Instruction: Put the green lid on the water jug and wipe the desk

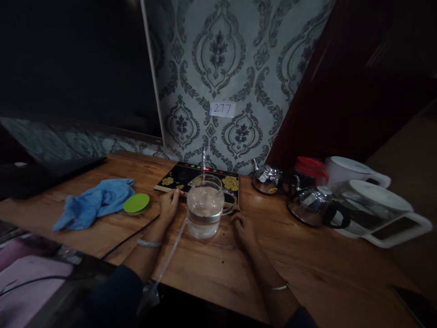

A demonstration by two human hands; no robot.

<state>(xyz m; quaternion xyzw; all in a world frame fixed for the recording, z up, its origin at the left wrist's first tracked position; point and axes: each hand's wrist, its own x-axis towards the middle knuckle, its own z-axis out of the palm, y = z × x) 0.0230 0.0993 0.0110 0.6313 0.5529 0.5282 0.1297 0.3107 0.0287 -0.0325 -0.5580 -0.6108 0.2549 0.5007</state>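
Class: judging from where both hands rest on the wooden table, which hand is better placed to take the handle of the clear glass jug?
Probably the right hand: the clear glass jug turns its handle toward it, while the left hand lies on the opposite side.

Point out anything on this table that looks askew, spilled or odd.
No spill shows. The blue cloth lies crumpled beside a green lid that sits off any pot. A thin tube stands in the glass jug of water, between the left hand and right hand.
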